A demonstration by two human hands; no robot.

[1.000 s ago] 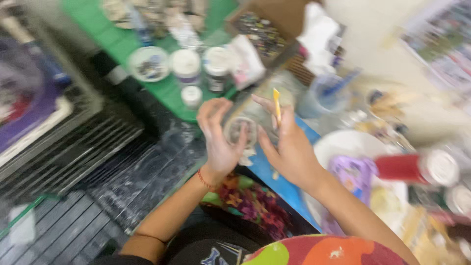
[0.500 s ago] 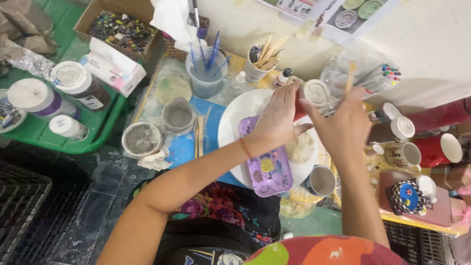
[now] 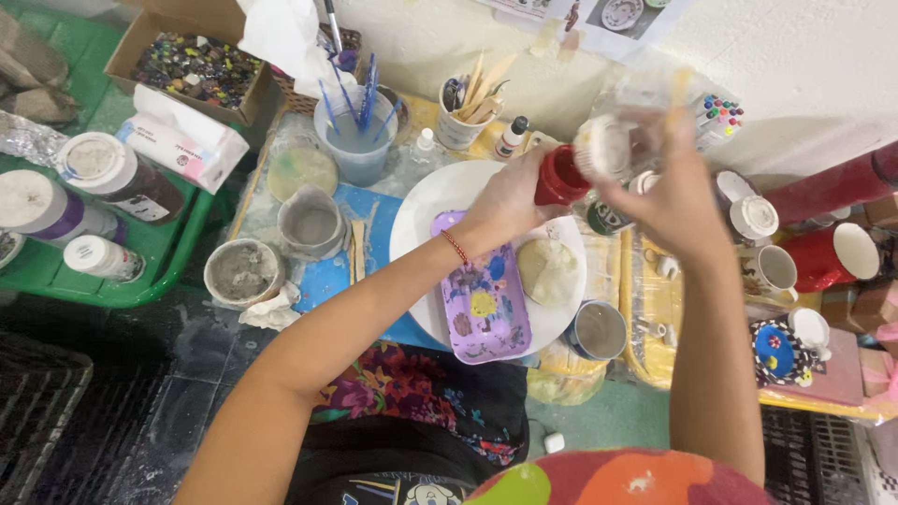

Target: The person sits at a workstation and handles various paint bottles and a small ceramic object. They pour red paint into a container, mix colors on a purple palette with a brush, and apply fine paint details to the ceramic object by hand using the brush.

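Observation:
My left hand [image 3: 505, 204] grips a red paint bottle [image 3: 559, 178] by its body, above the far edge of a white plate [image 3: 421, 210]. My right hand [image 3: 675, 192] is closed on the bottle's white cap [image 3: 603, 146], which is blurred with motion. A thin wooden stick [image 3: 679, 86] also pokes up from between the right hand's fingers. On the plate, below the hands, lie a purple paint palette [image 3: 484, 309] and a flat pale clay disc [image 3: 547, 269].
A water cup with brushes [image 3: 355, 131], a cup of wooden tools [image 3: 465, 117] and marker pens [image 3: 716, 117] stand at the back. Grey-stained bowls [image 3: 243, 273] sit to the left and more red bottles [image 3: 823, 257] to the right. A green tray [image 3: 154, 271] holds jars.
The view has swung right from the green tray to the plate. My hands left a small jar, and now the left holds the red bottle with the right on its cap.

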